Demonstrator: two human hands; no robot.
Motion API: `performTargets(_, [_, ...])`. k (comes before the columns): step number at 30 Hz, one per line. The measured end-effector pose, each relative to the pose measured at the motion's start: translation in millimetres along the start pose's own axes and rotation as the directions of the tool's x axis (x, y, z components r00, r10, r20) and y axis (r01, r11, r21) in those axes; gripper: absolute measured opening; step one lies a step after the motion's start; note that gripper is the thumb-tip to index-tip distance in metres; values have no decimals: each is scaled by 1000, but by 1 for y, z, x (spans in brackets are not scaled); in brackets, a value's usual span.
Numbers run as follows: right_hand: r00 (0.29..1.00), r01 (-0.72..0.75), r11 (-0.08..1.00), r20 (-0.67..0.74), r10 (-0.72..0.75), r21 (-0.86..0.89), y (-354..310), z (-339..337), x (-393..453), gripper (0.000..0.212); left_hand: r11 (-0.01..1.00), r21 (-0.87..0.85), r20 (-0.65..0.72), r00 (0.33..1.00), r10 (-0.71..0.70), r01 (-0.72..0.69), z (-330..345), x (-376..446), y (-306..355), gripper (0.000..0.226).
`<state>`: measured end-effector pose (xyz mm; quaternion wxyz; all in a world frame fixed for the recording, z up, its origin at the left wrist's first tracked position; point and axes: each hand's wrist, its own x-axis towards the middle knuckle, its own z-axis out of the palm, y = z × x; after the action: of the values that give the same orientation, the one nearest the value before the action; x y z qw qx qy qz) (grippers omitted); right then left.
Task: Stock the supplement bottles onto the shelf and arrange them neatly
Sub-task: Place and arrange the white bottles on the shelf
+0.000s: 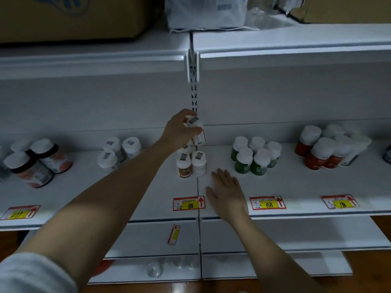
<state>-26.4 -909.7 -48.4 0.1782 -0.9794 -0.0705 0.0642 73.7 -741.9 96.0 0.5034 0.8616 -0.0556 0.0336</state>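
My left hand (179, 130) grips a white-capped supplement bottle (197, 132) with a red-edged label, held tilted in the air above the white shelf (148, 187). Directly below it stands a small cluster of matching bottles (191, 163) at the shelf's middle seam. My right hand (227, 191) lies flat and open on the shelf, just right of that cluster, fingers pointing toward the back. Nothing is in it.
Green-labelled bottles (256, 157) and red-labelled bottles (325, 149) stand to the right. White bottles (118, 153) and dark tilted bottles (36, 163) sit to the left. Price tags (189, 203) line the front edge. Cardboard boxes (74, 15) rest on the upper shelf.
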Motion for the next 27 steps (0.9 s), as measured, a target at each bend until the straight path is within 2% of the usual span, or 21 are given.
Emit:
performTargets(6, [998,-4,1000,-57,6,30,1,4,1,62,929,363,207,978,0,-76,20,35,-21,50])
performTargets(9, [997,-2,1000,-74,3,15,2,6,2,61,858,504,332,940,-85,-100,25,44,-27,53])
performTargets(13, [997,-12,1000,-72,14,29,2,6,2,62,795,591,458,868,-192,-136,31,48,-34,54])
performTargets(17, [996,-8,999,-88,11,33,1,6,1,61,752,638,503,830,-241,-168,32,49,-33,53])
performTargets(20, [997,-18,999,-72,21,39,1,5,1,62,765,625,496,835,-236,-155,27,41,-25,56])
performTargets(24, [998,-23,999,-65,26,38,0,3,1,62,860,486,403,913,-61,-157,17,20,-12,44])
performTargets(27, [998,-25,999,-57,27,31,-1,2,1,62,890,419,402,916,-3,-181,16,-2,-14,34])
